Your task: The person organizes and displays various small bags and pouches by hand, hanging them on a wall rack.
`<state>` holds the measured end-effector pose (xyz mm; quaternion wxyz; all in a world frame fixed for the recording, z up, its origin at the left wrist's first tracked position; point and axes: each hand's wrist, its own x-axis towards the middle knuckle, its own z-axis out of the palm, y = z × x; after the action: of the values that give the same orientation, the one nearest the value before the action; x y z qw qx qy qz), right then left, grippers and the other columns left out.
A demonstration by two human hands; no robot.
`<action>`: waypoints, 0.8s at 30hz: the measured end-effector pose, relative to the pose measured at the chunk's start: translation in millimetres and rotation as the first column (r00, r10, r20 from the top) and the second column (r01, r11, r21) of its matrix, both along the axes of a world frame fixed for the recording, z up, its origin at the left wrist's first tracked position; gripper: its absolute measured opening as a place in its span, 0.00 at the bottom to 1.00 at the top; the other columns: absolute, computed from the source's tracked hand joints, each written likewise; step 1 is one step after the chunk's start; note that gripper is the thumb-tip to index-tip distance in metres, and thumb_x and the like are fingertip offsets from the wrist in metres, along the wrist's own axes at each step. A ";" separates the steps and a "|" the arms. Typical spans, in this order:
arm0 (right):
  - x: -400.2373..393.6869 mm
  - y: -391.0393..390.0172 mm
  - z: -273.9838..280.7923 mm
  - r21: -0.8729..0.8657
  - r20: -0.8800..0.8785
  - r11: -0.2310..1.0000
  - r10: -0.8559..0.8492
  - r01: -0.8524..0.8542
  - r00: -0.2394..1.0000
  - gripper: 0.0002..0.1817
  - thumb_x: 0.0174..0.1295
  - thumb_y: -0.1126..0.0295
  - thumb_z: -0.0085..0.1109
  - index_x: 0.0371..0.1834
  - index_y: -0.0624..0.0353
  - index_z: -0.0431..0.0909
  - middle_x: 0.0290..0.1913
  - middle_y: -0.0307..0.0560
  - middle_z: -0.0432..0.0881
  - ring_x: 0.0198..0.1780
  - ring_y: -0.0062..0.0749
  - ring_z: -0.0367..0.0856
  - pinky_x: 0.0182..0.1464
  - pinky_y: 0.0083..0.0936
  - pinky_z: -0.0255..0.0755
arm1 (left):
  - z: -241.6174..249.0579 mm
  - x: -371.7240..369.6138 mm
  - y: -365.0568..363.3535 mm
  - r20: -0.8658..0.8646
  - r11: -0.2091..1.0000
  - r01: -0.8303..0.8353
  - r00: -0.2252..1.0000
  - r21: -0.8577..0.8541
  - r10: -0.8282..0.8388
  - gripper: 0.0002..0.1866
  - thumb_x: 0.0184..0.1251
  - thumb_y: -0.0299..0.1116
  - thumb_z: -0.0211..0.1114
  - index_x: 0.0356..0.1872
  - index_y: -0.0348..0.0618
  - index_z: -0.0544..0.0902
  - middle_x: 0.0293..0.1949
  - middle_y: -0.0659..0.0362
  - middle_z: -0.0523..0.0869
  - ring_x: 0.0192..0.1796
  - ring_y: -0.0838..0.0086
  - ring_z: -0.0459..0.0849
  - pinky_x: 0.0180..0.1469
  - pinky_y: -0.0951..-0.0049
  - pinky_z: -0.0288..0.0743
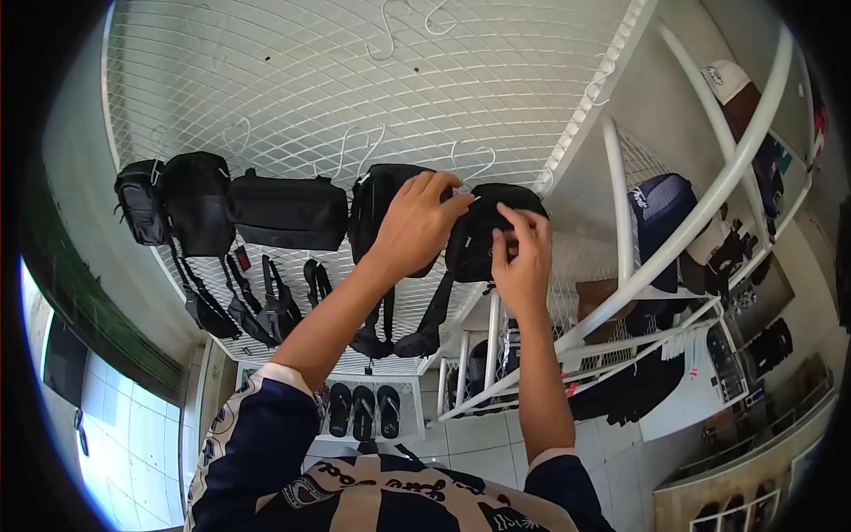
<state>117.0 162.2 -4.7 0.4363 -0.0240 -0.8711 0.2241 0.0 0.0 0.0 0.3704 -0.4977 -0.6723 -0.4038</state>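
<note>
Several black bags hang in a row on a white wire grid. My left hand (420, 223) reaches across one black bag (368, 208) to the upper left edge of the rightmost black bag (479, 232). Its fingertips are pinched together there, and whatever lies between them is too small to make out. In front of the right side of that same rightmost bag is my right hand (523, 259). Its fingers are bent, with a gap between thumb and forefinger, and nothing shows in it. Further left hang a wide black bag (288, 211) and a taller black bag (197, 206).
White hooks (474, 160) hang on the wire grid (292, 80) above the bags. Black straps (275, 301) dangle below. Flip-flops (363, 412) stand on a low white shelf. At right, a white tubular rack (674, 239) holds caps (660, 222) and dark clothing (634, 390).
</note>
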 end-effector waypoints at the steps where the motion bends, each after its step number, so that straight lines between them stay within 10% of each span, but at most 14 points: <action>1: 2.9 1.5 6.7 0.191 -0.073 0.978 -0.066 0.079 0.995 0.22 0.62 0.75 0.66 0.60 0.48 0.81 0.59 0.48 0.74 0.40 0.34 0.84 0.45 0.35 0.81 | 0.7 4.2 5.0 -0.034 0.998 -0.054 0.998 0.015 0.054 0.11 0.62 0.30 0.69 0.45 0.46 0.89 0.49 0.56 0.82 0.53 0.61 0.80 0.60 0.59 0.70; 13: -55.3 24.7 13.9 0.445 -0.146 0.857 -0.218 0.261 0.965 0.13 0.62 0.74 0.66 0.50 0.51 0.82 0.55 0.41 0.79 0.45 0.41 0.83 0.46 0.39 0.79 | -12.4 -39.6 27.6 -0.219 0.963 -0.251 0.949 -0.094 0.226 0.12 0.62 0.37 0.68 0.45 0.46 0.90 0.52 0.55 0.81 0.57 0.61 0.76 0.65 0.58 0.64; 24: -48.4 30.9 28.7 0.178 -0.166 0.973 -0.116 0.145 0.979 0.13 0.64 0.79 0.61 0.51 0.54 0.82 0.55 0.48 0.79 0.49 0.46 0.83 0.46 0.35 0.81 | -9.3 -48.9 21.3 -0.050 0.987 -0.144 0.988 0.067 0.147 0.16 0.62 0.45 0.72 0.39 0.43 0.85 0.51 0.53 0.82 0.56 0.58 0.77 0.65 0.56 0.63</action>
<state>68.6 193.1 24.0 0.5166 -0.0223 -0.8485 0.1124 -48.9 21.3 -9.3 0.4327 -0.4461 -0.6834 -0.3830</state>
